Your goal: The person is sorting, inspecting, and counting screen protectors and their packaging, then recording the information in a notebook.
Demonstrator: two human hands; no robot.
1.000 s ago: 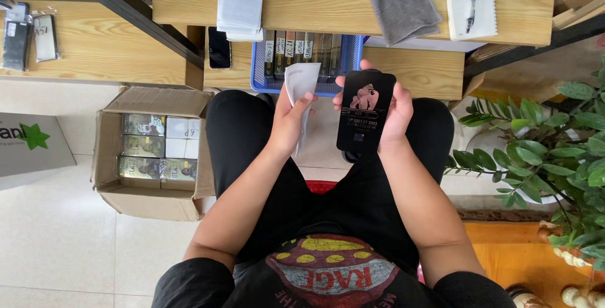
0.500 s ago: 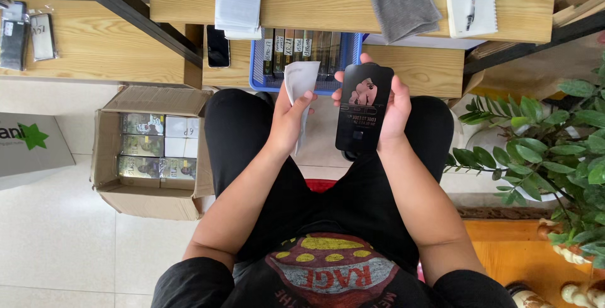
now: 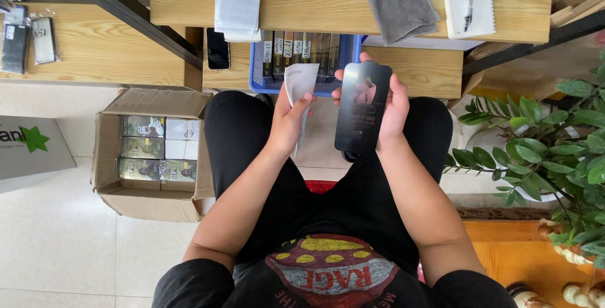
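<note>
Head view: wiping step. Left hand [image 3: 291, 116] pinching white wipe [image 3: 299, 84], right hand [image 3: 386, 107] gripping black glass panel [image 3: 362, 106]. Next: likely wipe onto panel.

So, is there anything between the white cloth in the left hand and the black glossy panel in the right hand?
Nothing visible: only open air separates the white cloth from the black panel.

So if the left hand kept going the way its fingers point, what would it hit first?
Probably the blue basket of upright packets on the wooden shelf, straight beyond the left hand and its white cloth; depth is unclear.
</note>
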